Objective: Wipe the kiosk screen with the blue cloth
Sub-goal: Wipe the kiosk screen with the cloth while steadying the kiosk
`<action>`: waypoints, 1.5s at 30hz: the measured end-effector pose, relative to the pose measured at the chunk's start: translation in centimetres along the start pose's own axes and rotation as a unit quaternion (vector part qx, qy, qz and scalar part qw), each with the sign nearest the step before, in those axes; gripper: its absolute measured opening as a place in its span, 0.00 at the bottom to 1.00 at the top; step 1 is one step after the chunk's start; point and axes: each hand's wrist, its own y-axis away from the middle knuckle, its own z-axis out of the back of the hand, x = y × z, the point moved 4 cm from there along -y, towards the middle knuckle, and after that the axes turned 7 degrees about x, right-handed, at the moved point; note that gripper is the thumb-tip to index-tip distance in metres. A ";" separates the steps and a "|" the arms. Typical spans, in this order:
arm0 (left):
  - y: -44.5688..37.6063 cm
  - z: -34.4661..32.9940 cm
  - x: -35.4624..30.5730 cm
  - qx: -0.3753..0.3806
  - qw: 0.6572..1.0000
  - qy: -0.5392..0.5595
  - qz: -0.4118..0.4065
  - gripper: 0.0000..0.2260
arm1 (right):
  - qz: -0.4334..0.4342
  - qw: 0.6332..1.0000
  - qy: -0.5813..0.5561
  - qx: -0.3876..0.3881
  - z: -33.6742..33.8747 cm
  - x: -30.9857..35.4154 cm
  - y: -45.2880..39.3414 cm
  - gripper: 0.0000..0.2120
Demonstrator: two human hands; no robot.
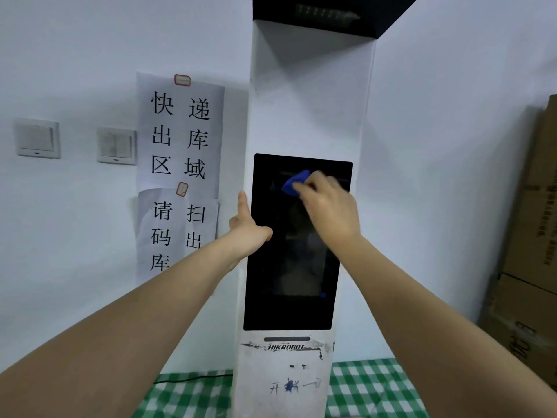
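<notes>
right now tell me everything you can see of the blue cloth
The blue cloth is a small, soft-looking piece, bunched up, bright blue. It lies against the upper part of the dark kiosk screen, near the top edge. The right hand holds it there with curled fingers and covers most of it, so only a folded corner sticks out to the left. The left hand does not touch it.

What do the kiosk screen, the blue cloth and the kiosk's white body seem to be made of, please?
The kiosk screen looks like glossy glass or hard plastic: its black face mirrors dim shapes. The blue cloth, held by the right hand, looks like soft matte fabric, bunched in folds. The kiosk body looks like white-painted metal or plastic, matte, with scuffed, peeling marks near the HIKROBOT label.
</notes>
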 end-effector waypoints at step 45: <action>-0.3 0.5 1.7 0.023 1.000 0.008 0.010 0.40 | 0.139 0.989 0.045 -0.012 0.0 6.5 -3.9 0.21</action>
